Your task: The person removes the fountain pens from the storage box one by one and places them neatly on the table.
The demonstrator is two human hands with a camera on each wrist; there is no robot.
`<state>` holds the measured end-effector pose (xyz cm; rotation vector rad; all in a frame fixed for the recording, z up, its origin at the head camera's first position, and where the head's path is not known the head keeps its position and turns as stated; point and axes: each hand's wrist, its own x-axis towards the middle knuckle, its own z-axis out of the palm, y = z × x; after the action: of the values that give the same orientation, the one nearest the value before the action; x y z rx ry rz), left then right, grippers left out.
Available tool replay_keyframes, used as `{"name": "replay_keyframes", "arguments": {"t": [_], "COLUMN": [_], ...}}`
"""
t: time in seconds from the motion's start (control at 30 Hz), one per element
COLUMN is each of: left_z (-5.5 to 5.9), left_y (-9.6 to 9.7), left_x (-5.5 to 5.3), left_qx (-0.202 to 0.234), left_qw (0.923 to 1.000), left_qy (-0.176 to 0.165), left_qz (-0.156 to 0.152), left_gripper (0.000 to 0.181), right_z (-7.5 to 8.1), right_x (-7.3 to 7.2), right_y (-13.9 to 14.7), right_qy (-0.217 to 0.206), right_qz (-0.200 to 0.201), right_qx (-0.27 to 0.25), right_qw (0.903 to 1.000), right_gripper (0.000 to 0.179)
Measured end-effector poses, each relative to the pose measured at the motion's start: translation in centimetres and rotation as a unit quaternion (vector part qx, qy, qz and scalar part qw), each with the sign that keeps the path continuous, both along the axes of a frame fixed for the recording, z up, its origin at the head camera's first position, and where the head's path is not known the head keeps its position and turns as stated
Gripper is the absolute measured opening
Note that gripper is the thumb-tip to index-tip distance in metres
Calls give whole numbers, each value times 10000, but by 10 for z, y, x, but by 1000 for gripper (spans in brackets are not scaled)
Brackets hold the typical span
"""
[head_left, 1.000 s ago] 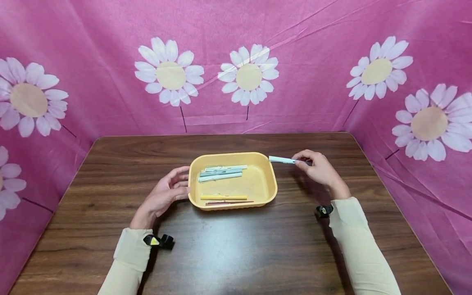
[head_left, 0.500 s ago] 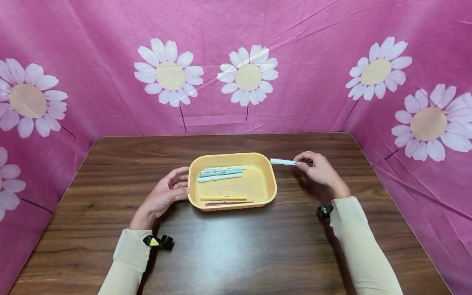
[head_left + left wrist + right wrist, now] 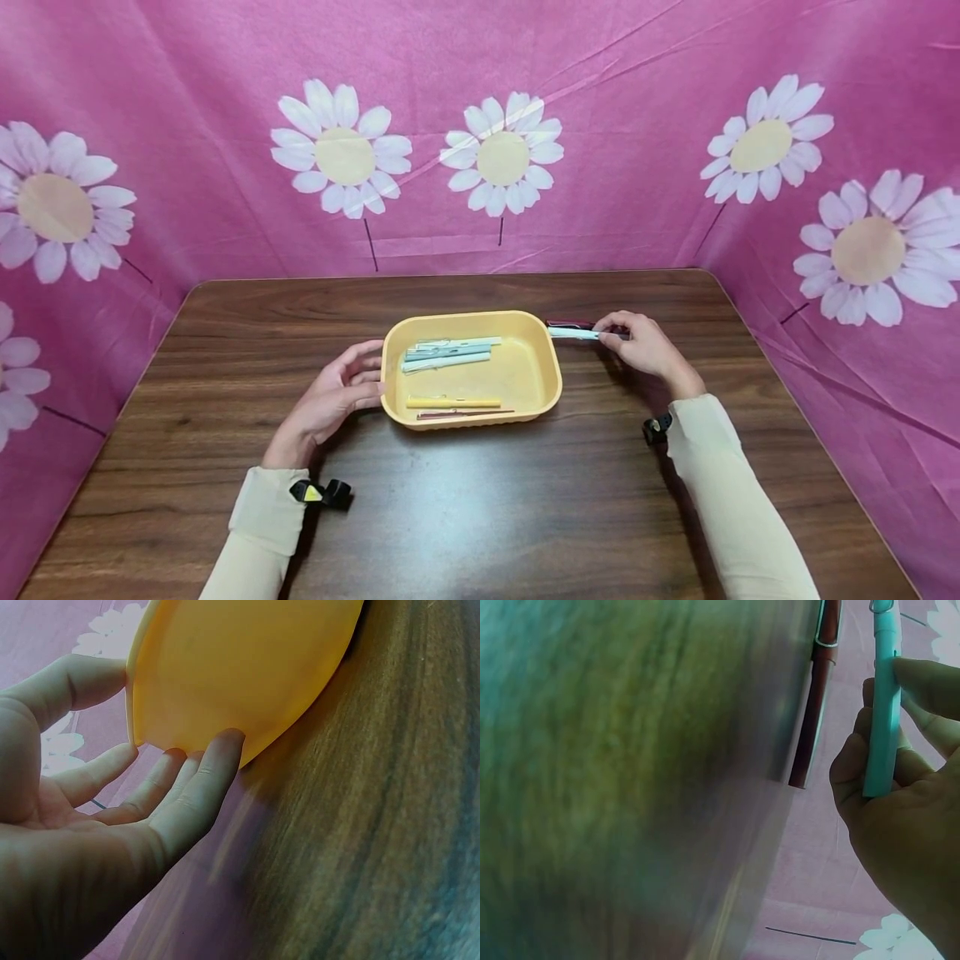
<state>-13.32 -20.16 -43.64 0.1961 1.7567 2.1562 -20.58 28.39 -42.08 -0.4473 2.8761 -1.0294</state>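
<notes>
In the head view a yellow plastic tray (image 3: 525,412) stands at mid-table. Light blue-green and grey-blue pens (image 3: 447,353) lie together inside it, with a yellow pen (image 3: 453,402) and a dark red pen (image 3: 465,413) nearer its front wall. My left hand (image 3: 330,400) touches the tray's left end, its fingers loosely spread against the outer wall (image 3: 202,690). Right of the tray, my right hand (image 3: 647,346) pinches a light blue-green pen (image 3: 885,712) between thumb and fingers. Just behind that pen, another dark red pen (image 3: 814,712) lies on the table, apart from the fingers.
The brown wood-grain table (image 3: 480,517) reaches back to a pink cloth (image 3: 622,225) printed with daisies, which also hangs along both sides. A small black device is strapped on each wrist.
My right hand has shifted slightly toward me with the light pen, uncovering the dark red pen behind it. The left hand and the tray stay nearly where they were.
</notes>
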Motion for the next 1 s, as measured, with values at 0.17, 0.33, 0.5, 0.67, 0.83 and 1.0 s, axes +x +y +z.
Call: {"name": "replay_keyframes", "arguments": {"t": [0.17, 0.33, 0.5, 0.67, 0.83, 1.0], "left_z": [0, 0, 0, -2, -3, -3], "left_y": [2, 0, -2, 0, -1, -1], "left_x": [-2, -1, 0, -1, -1, -1], "left_qx": [-4, -39, -19, -14, -30, -2], "left_qw": [10000, 10000, 10000, 10000, 10000, 10000], "left_qy": [-7, -19, -10, -6, -21, -5], "left_qz": [-32, -40, -22, -24, -8, 1], "left_gripper": [72, 72, 72, 72, 72, 72], "right_z": [-2, -6, -9, -10, -11, -10], "right_x": [-2, -6, -12, -15, -16, -17], "right_y": [3, 4, 2, 5, 5, 3], "right_qy": [-178, -273, -383, -363, -343, -317], "right_qz": [-82, -88, 9, 25, -46, -78], "right_qx": [62, 118, 141, 227, 367, 451], "right_qw": [9998, 9995, 9992, 9991, 9987, 9984], "right_gripper": [11, 12, 13, 14, 15, 18]}}
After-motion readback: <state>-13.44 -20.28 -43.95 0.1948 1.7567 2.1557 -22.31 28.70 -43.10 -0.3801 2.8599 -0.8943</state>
